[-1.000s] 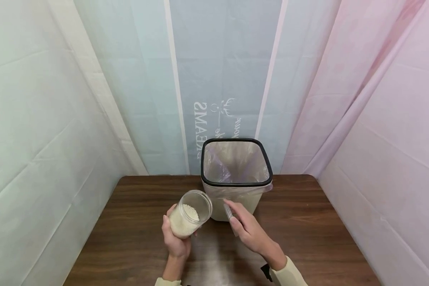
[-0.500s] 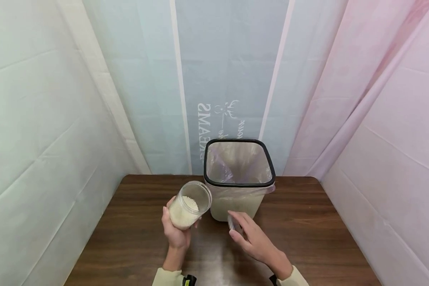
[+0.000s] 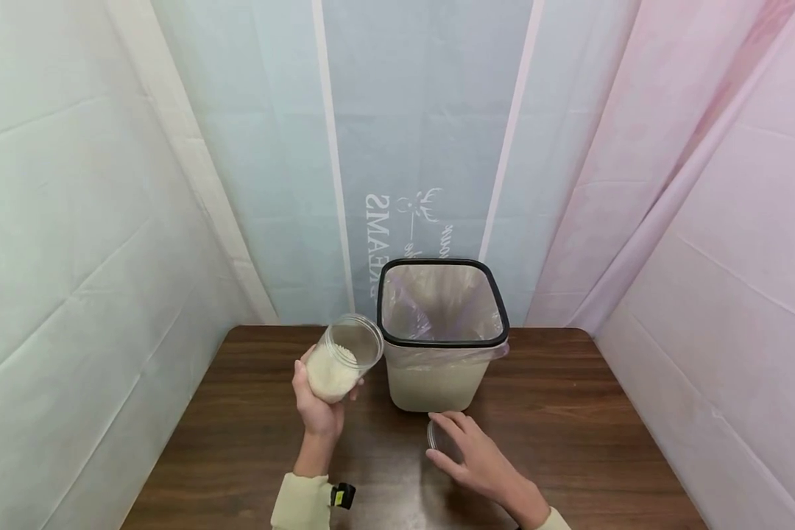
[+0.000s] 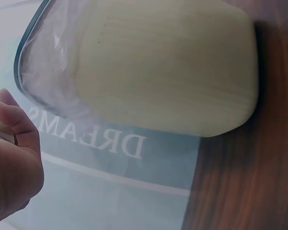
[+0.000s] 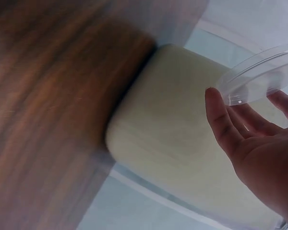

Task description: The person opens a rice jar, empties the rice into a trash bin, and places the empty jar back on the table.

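Observation:
My left hand grips a clear jar part filled with small white grains that look like rice. The jar leans right, its uncovered mouth beside the rim of a bin. In the left wrist view, my left hand shows at the edge, with the jar mostly out of sight. My right hand holds a thin clear round lid in front of the bin, lower and nearer than the jar. From the right wrist, that lid is seen pinched by its rim between thumb and fingers.
A pale square bin with a black rim and a clear plastic liner stands at the back of the dark wooden table. Curtains hang behind and along both sides.
The left hand has lifted the tilted jar up and away toward the bin's left rim. My right hand has drawn the lid back from the bin, nearer to me.

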A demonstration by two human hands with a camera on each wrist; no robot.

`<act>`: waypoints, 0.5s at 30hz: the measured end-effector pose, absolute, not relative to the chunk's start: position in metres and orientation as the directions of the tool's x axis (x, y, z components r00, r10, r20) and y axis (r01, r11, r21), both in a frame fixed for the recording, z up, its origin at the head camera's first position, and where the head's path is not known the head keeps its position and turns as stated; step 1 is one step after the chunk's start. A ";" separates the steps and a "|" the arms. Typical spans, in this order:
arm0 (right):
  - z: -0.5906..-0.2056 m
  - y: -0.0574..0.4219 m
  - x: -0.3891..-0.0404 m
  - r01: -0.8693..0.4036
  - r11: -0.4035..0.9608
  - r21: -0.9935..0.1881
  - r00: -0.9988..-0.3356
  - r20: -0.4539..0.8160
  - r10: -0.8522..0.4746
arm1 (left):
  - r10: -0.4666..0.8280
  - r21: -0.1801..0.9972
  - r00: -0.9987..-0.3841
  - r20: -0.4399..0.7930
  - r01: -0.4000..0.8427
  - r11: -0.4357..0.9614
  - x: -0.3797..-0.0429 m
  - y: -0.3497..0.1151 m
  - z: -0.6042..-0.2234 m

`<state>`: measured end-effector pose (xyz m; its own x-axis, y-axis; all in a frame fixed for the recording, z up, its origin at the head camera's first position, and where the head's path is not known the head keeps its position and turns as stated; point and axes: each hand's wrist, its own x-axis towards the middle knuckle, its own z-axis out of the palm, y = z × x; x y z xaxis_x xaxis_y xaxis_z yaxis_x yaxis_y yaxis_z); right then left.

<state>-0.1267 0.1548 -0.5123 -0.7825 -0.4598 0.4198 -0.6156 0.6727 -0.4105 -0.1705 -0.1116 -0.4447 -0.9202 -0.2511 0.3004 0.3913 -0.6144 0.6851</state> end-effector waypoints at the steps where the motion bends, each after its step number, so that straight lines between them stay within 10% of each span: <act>1: -0.514 0.156 -0.126 -0.606 0.681 -0.412 -0.790 0.409 -0.456 | -0.250 0.687 -0.922 0.296 0.388 -0.615 -0.173 -0.112 -0.443; 15: -0.529 0.168 -0.121 -0.552 0.753 -0.359 -0.833 0.279 -0.478 | -0.230 0.743 -0.931 0.285 0.366 -0.561 -0.191 -0.125 -0.425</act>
